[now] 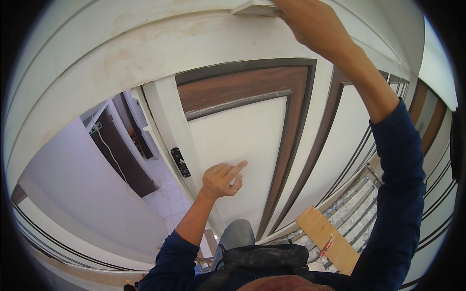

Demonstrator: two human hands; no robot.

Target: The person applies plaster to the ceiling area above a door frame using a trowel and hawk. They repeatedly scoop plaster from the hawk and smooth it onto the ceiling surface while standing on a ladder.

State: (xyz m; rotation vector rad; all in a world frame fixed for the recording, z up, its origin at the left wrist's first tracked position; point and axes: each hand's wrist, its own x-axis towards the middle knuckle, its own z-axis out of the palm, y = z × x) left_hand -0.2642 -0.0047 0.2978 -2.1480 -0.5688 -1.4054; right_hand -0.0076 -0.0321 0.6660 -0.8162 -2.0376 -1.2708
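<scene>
My right hand (313, 22) is raised to the cream-painted wall (160, 53) above the door. It grips a pale, flat block (256, 8) pressed to a moulding ledge; the picture's top edge cuts off part of the fingers. Below, my left hand (222, 179) rests near the white panel (238, 136) of a door, index finger stretched out, thumb apart, and nothing in it. Dark brown wood-grain trim (242, 86) with black edging frames that panel. A black lock plate (180, 162) sits on the door's left edge.
Left of the door, an opening shows a tiled floor (167, 194) and a dark door leaf (116, 145). At lower right a plywood board (325, 233) lies over grey slats (349, 203), with a red tool (326, 246) on it. Brownish smudges mark the wall.
</scene>
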